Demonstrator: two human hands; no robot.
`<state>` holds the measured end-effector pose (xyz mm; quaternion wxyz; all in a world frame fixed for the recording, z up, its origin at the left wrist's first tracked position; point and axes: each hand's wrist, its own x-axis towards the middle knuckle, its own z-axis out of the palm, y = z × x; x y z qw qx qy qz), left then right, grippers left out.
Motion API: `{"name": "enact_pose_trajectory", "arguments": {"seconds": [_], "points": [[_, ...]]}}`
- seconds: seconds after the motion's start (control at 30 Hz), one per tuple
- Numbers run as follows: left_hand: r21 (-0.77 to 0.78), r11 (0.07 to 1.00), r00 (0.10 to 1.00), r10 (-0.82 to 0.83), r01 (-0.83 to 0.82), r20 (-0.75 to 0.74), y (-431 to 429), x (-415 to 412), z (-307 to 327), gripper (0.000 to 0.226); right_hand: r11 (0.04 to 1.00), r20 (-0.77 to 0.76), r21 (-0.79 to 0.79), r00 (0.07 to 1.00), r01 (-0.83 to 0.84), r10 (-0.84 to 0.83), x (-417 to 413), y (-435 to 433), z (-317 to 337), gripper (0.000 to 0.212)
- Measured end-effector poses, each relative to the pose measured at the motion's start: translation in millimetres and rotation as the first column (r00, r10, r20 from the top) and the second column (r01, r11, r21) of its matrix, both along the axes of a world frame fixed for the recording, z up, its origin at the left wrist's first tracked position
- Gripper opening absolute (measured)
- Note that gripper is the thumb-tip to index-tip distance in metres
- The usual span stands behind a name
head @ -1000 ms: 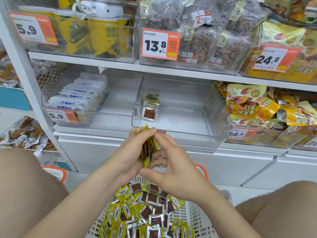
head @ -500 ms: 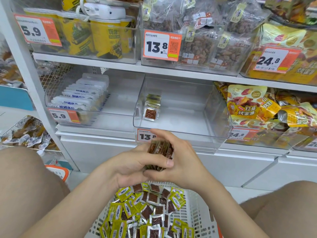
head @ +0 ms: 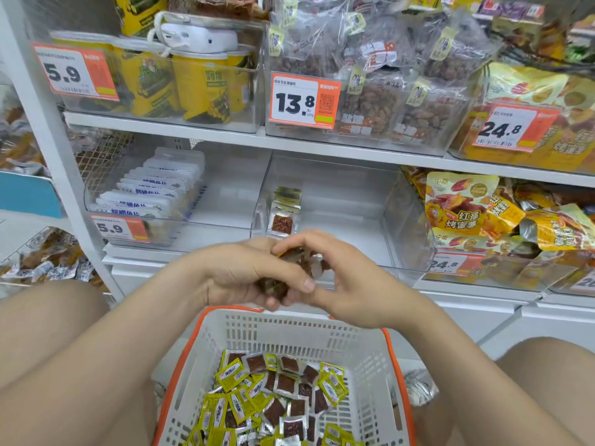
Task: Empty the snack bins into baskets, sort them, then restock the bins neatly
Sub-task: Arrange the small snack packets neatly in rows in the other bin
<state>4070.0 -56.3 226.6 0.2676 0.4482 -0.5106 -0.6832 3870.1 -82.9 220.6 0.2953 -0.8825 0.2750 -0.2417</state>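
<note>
My left hand [head: 238,276] and my right hand [head: 351,284] meet in front of the shelf and together grip a small stack of brown snack packets [head: 299,262]. Just behind them stands a clear plastic bin [head: 402,226], holding only a short row of packets [head: 285,207] at its left wall. Below my hands sits a white basket with an orange rim [head: 357,336], and several yellow and brown packets [head: 277,394] lie loose in its bottom.
A bin of white packets [head: 151,191] stands to the left, bags of sweet potato snacks [head: 476,210] to the right. The upper shelf holds yellow tubs [head: 199,88] and bagged nuts [head: 386,91]. My knees flank the basket.
The stack has turned from edge-up to lying flatter between my hands. My hands have risen a little toward the bin, and the view has tilted down to show more of the basket.
</note>
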Motion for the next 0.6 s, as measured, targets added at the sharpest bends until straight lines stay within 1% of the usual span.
{"name": "enact_pose_trajectory", "arguments": {"seconds": [0.03, 0.1, 0.13, 0.17, 0.2, 0.23, 0.27, 0.3, 0.33, 0.37, 0.4, 0.43, 0.5, 0.53, 0.57, 0.6], "points": [[-0.044, 0.998, 0.999, 0.041, -0.041, 0.007, -6, 1, 6, 0.037, 0.999, 0.015, 0.014, 0.999, 0.031, -0.031, 4, -7, 1, 0.054], [-0.125, 0.979, 0.986, 0.166, -0.162, 0.019, -21, 7, 16, 0.048, 0.993, 0.041, 0.032, 0.993, 0.113, -0.115, 9, -23, 0, 0.048], [-0.189, 0.955, 0.965, 0.248, -0.229, 0.082, -28, 10, 19, 0.051, 0.986, 0.048, 0.027, 0.985, 0.167, -0.168, 11, -33, -1, 0.046], [-0.302, 0.909, 0.916, 0.353, -0.287, 0.192, -36, 12, 20, 0.047, 0.975, 0.056, 0.034, 0.974, 0.22, -0.221, 12, -43, -2, 0.045], [-0.443, 0.831, 0.824, 0.487, -0.335, 0.29, -45, 16, 16, 0.042, 0.96, 0.048, 0.053, 0.96, 0.275, -0.277, 14, -55, -5, 0.044], [-0.582, 0.722, 0.697, 0.634, -0.376, 0.336, -56, 21, 10, 0.036, 0.94, 0.023, 0.093, 0.943, 0.33, -0.333, 15, -68, -8, 0.045], [-0.688, 0.611, 0.569, 0.749, -0.392, 0.341, -65, 25, 1, 0.027, 0.915, -0.022, 0.139, 0.925, 0.378, -0.379, 17, -83, -12, 0.048], [-0.739, 0.549, 0.481, 0.806, -0.391, 0.344, -74, 30, -8, 0.02, 0.885, -0.077, 0.179, 0.903, 0.43, -0.424, 19, -99, -19, 0.052], [-0.751, 0.548, 0.43, 0.817, -0.368, 0.384, -82, 34, -18, 0.024, 0.851, -0.136, 0.215, 0.878, 0.478, -0.459, 22, -115, -26, 0.057], [-0.731, 0.599, 0.401, 0.788, -0.326, 0.467, -88, 36, -27, 0.036, 0.825, -0.171, 0.258, 0.865, 0.502, -0.472, 26, -127, -33, 0.061], [-0.687, 0.671, 0.378, 0.735, -0.28, 0.563, -95, 38, -35, 0.047, 0.808, -0.187, 0.304, 0.863, 0.505, -0.469, 31, -137, -40, 0.062], [-0.643, 0.729, 0.362, 0.68, -0.235, 0.638, -101, 40, -39, 0.054, 0.792, -0.189, 0.36, 0.87, 0.494, -0.456, 37, -147, -48, 0.058], [-0.585, 0.795, 0.374, 0.598, -0.161, 0.709, -111, 43, -41, 0.059, 0.779, -0.212, 0.445, 0.897, 0.442, -0.388, 52, -156, -59, 0.045], [-0.565, 0.814, 0.391, 0.567, -0.132, 0.725, -115, 43, -41, 0.057, 0.786, -0.232, 0.45, 0.905, 0.425, -0.357, 60, -160, -66, 0.041], [-0.544, 0.833, 0.408, 0.533, -0.101, 0.741, -118, 44, -41, 0.053, 0.79, -0.223, 0.464, 0.916, 0.402, -0.335, 68, -163, -72, 0.04], [-0.521, 0.851, 0.427, 0.498, -0.072, 0.755, -120, 44, -41, 0.047, 0.803, -0.245, 0.445, 0.916, 0.396, -0.317, 75, -165, -78, 0.042]]}}
